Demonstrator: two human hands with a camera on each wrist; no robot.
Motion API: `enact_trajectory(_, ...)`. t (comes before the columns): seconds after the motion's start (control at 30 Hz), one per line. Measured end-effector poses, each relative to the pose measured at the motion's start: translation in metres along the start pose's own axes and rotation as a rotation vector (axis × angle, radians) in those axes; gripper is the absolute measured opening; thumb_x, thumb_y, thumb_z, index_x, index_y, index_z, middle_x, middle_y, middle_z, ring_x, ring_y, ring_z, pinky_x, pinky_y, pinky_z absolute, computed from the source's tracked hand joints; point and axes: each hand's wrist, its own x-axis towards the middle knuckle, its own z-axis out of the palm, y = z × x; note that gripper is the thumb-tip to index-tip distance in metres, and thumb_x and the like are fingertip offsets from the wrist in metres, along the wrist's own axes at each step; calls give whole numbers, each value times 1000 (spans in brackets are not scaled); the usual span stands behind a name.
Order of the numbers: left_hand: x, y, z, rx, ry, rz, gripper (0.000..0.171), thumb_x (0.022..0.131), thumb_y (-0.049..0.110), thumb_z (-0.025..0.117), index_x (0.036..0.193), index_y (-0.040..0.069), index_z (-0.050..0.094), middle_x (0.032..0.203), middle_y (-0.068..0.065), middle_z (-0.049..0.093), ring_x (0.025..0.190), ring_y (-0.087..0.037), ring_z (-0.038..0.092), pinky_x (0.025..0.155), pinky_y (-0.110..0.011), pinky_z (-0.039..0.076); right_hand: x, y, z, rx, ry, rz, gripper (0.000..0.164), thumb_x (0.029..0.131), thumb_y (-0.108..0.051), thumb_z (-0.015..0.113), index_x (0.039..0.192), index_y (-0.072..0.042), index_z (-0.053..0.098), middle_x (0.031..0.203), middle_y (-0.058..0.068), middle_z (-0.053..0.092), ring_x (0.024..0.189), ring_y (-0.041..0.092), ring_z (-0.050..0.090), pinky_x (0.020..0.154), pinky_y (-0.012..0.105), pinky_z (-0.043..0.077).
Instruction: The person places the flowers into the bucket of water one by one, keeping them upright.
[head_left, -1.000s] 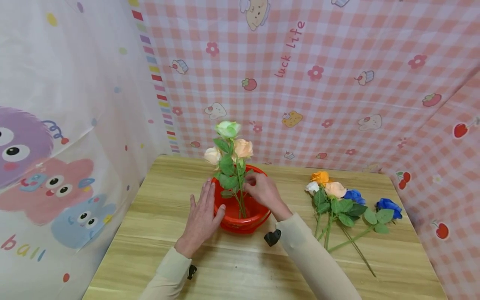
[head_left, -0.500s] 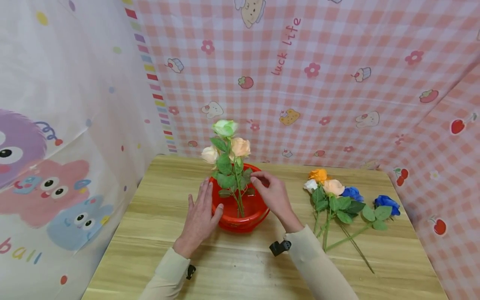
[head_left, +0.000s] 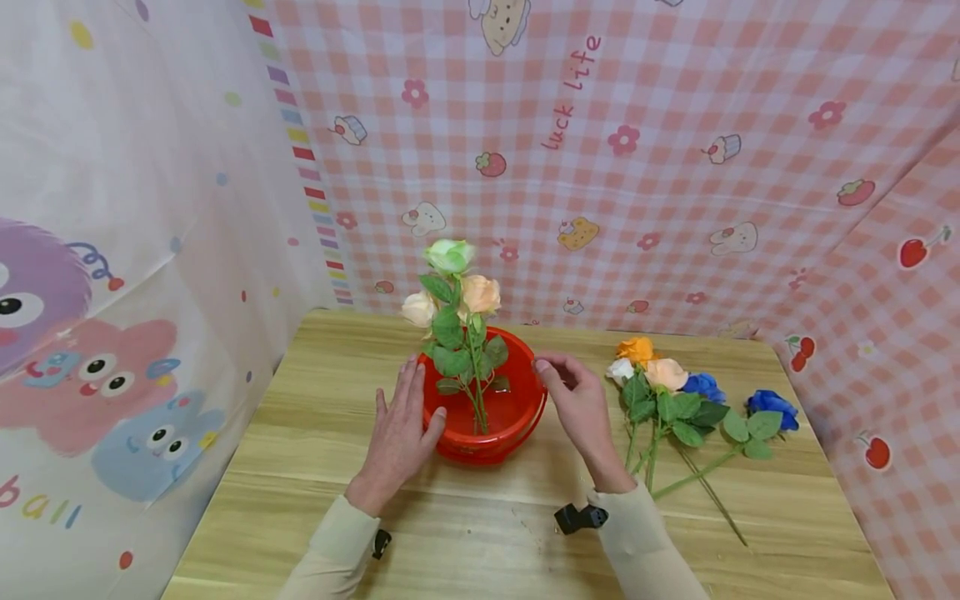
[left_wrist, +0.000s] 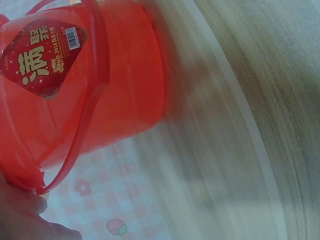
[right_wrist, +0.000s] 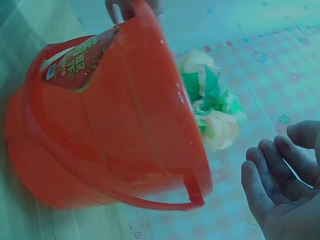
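A red plastic bucket (head_left: 525, 400) with a folded-down handle (right_wrist: 95, 187) and a printed label (left_wrist: 47, 57) stands on the table. Inside it lean a pale green rose (head_left: 450, 256), a peach rose (head_left: 481, 294) and a cream rose (head_left: 419, 309), their leafy stems reaching the bottom. My left hand (head_left: 399, 433) rests on the left rim with its fingers extended and the thumb over the near edge. Just off the right rim is my right hand (head_left: 581, 408); the right wrist view shows its fingers loosely bent and holding nothing.
On the right of the wooden table (head_left: 315, 467) lie more roses: an orange rose (head_left: 636, 350), a white rose (head_left: 621, 371), a peach rose (head_left: 667, 375) and blue roses (head_left: 774, 408). A checked cloth (head_left: 675, 192) hangs behind the table.
My right hand has let go of the leaves among the stems and moved right, out past the bucket's rim. The left hand has stayed on the rim.
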Motion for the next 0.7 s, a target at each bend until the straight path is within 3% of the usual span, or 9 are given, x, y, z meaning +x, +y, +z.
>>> enact_trajectory(0.23, 0, 0, 0, 5, 6, 6, 73, 103, 35, 48, 161, -6, 26, 172, -15, 16, 157, -35, 18, 116, -76, 13, -9, 1, -15, 69, 53, -59, 27, 103, -21, 67, 116, 1, 74, 112, 20, 74, 98, 21, 70, 88, 24, 57)
enact_trajectory(0.43, 0, -1, 0, 7, 8, 4, 74, 103, 36, 48, 161, -5, 26, 172, -15, 16, 157, -36, 20, 115, -77, 15, -14, 6, -29, 124, 134, -55, 27, 102, -16, 66, 115, 7, 72, 109, 24, 73, 96, 14, 72, 88, 26, 58)
enact_trajectory(0.7, 0, -1, 0, 6, 7, 4, 74, 103, 36, 48, 161, -4, 25, 172, -14, 16, 157, -34, 18, 115, -77, 15, -21, 12, -50, 177, 211, -65, 29, 103, -15, 64, 116, 11, 69, 102, 7, 75, 96, 14, 72, 88, 26, 58)
